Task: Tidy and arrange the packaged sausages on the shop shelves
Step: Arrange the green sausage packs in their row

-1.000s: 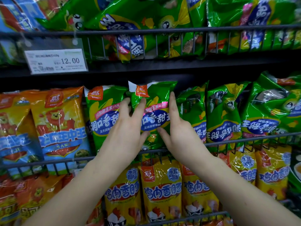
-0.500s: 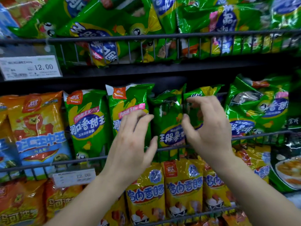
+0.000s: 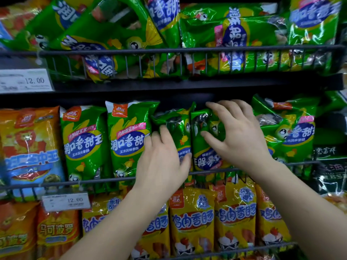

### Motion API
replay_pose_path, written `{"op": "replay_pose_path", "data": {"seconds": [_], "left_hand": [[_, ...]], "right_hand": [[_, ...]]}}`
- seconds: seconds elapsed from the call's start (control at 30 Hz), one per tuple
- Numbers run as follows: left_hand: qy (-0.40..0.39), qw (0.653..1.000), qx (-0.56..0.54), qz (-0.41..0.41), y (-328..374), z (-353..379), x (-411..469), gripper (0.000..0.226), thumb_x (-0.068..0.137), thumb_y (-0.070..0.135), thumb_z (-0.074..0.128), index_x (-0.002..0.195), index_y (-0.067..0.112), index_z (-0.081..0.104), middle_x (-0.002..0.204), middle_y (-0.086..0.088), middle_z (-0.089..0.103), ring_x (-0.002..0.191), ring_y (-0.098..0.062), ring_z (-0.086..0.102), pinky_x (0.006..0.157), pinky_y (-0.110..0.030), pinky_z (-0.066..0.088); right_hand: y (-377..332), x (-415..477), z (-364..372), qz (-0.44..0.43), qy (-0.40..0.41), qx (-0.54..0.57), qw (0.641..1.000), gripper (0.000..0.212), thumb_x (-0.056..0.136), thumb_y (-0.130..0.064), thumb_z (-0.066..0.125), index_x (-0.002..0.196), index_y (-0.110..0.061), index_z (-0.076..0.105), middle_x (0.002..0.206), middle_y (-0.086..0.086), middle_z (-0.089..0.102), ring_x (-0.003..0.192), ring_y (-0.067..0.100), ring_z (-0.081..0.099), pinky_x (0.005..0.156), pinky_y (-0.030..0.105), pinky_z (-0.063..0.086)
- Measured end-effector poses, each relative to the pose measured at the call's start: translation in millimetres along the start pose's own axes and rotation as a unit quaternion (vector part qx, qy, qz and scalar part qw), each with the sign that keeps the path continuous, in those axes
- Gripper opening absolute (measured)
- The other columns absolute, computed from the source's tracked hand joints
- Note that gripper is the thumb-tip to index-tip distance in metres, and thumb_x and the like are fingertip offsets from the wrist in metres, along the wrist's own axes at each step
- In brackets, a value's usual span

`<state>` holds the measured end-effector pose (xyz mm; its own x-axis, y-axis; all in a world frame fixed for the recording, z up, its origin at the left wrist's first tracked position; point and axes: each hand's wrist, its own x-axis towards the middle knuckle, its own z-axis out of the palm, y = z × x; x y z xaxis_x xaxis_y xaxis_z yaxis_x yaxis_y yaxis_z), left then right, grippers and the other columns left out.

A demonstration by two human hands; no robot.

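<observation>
**Gripping an inverted green pack (image 3: 206, 160) on the middle shelf**

Head view: the right hand (image 3: 242, 136) closes on the inverted green pack, a bag of sausages whose blue label reads upside down. Its fingers (image 3: 221, 107) curl over the bag's top edge and the thumb presses the front. The left hand (image 3: 161, 162) lies flat just beside it, fingers (image 3: 165, 132) nearly straight against a crumpled green pack (image 3: 178, 121), the thumb touching that bag's lower part. Both bags stand side by side behind the wire rail (image 3: 90, 182) of the middle shelf.

Left of them stand two upright green packs (image 3: 129, 143), labels the right way up, and further left an orange pack (image 3: 28, 147). Another green pack (image 3: 293, 132) leans at the right. Green bags (image 3: 112, 34) lie jumbled on the shelf above. Yellow sausage packs (image 3: 191, 218) fill the shelf below. A price tag (image 3: 65, 201) reading 12.00 hangs from the wire rail.
</observation>
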<state>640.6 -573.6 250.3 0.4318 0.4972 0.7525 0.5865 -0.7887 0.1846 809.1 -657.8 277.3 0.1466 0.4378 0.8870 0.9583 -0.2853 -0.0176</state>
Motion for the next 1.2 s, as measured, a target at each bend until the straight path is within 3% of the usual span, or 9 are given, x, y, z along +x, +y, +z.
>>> {"op": "replay_pose_path", "data": {"seconds": [0.17, 0.47, 0.73, 0.87, 1.03, 1.2], "left_hand": [[-0.008, 0.997, 0.063, -0.038, 9, 8, 4, 0.092, 0.091, 0.062, 0.049, 0.151, 0.006, 0.009, 0.135, -0.015, 0.050, 0.126, -0.032, 0.043, 0.084, -0.035, 0.050], [-0.005, 0.996, 0.013, -0.087, 13, 14, 6, 0.091, 0.087, 0.057, 0.062, 0.151, 0.017, 0.011, 0.134, -0.010, 0.049, 0.128, -0.028, 0.040, 0.080, -0.034, 0.047], [0.054, 0.987, -0.105, -0.108, 15, 21, 3, 0.096, 0.079, 0.042, 0.078, 0.151, 0.025, 0.016, 0.138, -0.002, 0.046, 0.132, -0.021, 0.037, 0.089, -0.036, 0.045], [0.079, 0.977, -0.162, -0.116, 15, 25, 1, 0.096, 0.078, 0.037, 0.081, 0.152, 0.029, 0.021, 0.140, 0.001, 0.045, 0.136, -0.017, 0.031, 0.094, -0.030, 0.036], [0.090, 0.951, -0.269, -0.122, 17, 28, -2, 0.093, 0.079, 0.028, 0.082, 0.151, 0.039, 0.024, 0.130, 0.022, 0.034, 0.121, 0.006, 0.031, 0.097, -0.018, 0.027], [0.094, 0.930, -0.329, -0.131, 15, 27, -3, 0.091, 0.078, 0.025, 0.083, 0.148, 0.045, 0.029, 0.137, 0.027, 0.036, 0.127, 0.002, 0.034, 0.109, -0.029, 0.035]], "right_hand": [[18, 2, -2, 0.025, -0.019, -0.004, 1.000, 0.065, 0.088, -0.062, 0.054, 0.145, -0.034, 0.041, 0.137, -0.002, 0.051, 0.130, 0.030, 0.036, 0.099, 0.050, 0.040], [29, 5, -2, 0.059, -0.028, 0.011, 0.998, 0.066, 0.087, -0.060, 0.058, 0.144, -0.032, 0.042, 0.138, 0.001, 0.052, 0.134, 0.032, 0.035, 0.101, 0.048, 0.038], [36, 2, 4, 0.044, -0.009, 0.026, 0.999, 0.066, 0.087, -0.057, 0.059, 0.144, -0.027, 0.044, 0.136, 0.005, 0.055, 0.128, 0.035, 0.041, 0.097, 0.051, 0.041], [38, 1, 4, 0.036, -0.007, 0.026, 0.999, 0.068, 0.088, -0.057, 0.059, 0.147, -0.027, 0.043, 0.136, 0.004, 0.055, 0.127, 0.033, 0.043, 0.097, 0.050, 0.042], [42, -1, 1, 0.022, -0.013, 0.030, 0.999, 0.069, 0.089, -0.056, 0.058, 0.149, -0.027, 0.040, 0.138, 0.003, 0.054, 0.127, 0.032, 0.043, 0.097, 0.049, 0.043], [45, 0, 1, 0.013, -0.014, 0.032, 0.999, 0.070, 0.089, -0.054, 0.060, 0.149, -0.026, 0.040, 0.138, 0.003, 0.055, 0.127, 0.032, 0.045, 0.096, 0.049, 0.044]]}}
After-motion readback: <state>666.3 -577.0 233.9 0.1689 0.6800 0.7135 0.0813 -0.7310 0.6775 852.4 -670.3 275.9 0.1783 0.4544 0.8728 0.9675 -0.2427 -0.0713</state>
